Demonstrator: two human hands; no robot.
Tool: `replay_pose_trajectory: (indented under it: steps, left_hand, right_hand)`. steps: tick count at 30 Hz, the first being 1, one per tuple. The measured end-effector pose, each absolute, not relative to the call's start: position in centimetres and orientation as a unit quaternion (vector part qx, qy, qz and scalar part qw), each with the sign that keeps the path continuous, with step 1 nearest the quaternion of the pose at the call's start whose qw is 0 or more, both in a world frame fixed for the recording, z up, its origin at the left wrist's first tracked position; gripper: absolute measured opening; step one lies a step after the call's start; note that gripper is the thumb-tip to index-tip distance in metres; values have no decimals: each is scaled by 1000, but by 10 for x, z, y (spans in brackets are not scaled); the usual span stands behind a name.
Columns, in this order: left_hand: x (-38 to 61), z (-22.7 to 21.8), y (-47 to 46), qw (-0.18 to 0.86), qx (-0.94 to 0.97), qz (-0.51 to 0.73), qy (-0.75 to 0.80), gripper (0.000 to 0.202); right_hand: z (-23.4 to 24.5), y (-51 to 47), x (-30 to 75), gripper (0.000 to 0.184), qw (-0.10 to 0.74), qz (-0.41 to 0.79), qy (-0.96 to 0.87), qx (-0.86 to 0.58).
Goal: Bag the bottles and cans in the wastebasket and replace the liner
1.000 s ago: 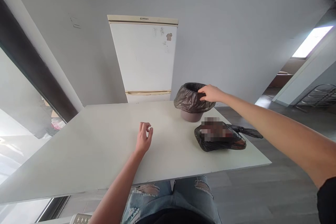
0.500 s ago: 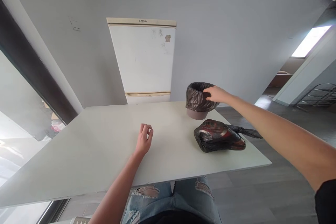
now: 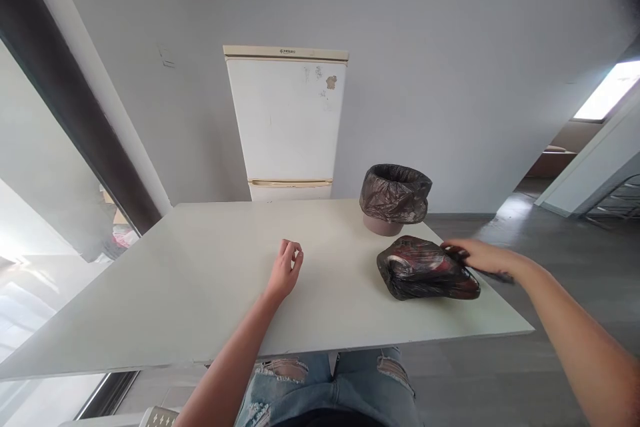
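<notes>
My right hand (image 3: 477,256) is closed around the twisted neck of a filled black garbage bag (image 3: 423,270). The bag lies on its side at the right end of the white table (image 3: 220,280), and reddish items show dimly through its thin plastic. Just behind it stands a small brownish trash bin (image 3: 384,226), lined with another black bag (image 3: 393,200) folded over its rim; the bin's inside is dark. My left hand (image 3: 287,268) rests on the middle of the table with its fingers curled in, and nothing shows in it.
Beyond the table's far edge, a white refrigerator (image 3: 287,120) stands against the grey wall (image 3: 450,80). On the left is a dark frame (image 3: 75,93) beside a glazed opening. The bag lies close to the table's right edge, with grey floor (image 3: 480,373) below.
My right hand has left the rim of the lined bin and come down to the neck of the filled bag. My left hand keeps its place on the table. The view has shifted slightly.
</notes>
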State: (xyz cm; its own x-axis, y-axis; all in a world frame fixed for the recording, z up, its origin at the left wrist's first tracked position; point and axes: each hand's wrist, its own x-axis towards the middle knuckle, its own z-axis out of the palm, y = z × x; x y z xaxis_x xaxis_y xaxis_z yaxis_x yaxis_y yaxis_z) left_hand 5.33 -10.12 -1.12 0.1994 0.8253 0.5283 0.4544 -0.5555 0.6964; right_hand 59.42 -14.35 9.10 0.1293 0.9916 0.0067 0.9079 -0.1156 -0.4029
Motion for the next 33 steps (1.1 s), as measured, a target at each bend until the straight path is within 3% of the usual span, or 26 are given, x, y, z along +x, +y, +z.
replay_pose_trajectory:
  steps: [2,4,11,16,25,33]
  left_hand:
    - [53,-10,-101,200,751,464,426,14]
    - [53,-10,-100,203,752,462,425,13]
    - [55,-11,-99,215,772,442,403,16]
    - [53,-8,-100,147,732,548,377,15]
    - [51,-10,-100,44,770,533,348,11]
    - [47,-15,-89,-40,711,558,427,32]
  right_hand:
    - [77,-151,592,46,150,290,-652,-684]
    - [65,-152,581,46,177,357,-641,-656]
    - [39,-133,480,30,286,323,-649,-627]
    - [18,-108,388,17,390,282,-602,-637]
    - [8,-68,312,42,449,408,-622,-495]
    - [-17,-62,309,37,492,490,-605,-390]
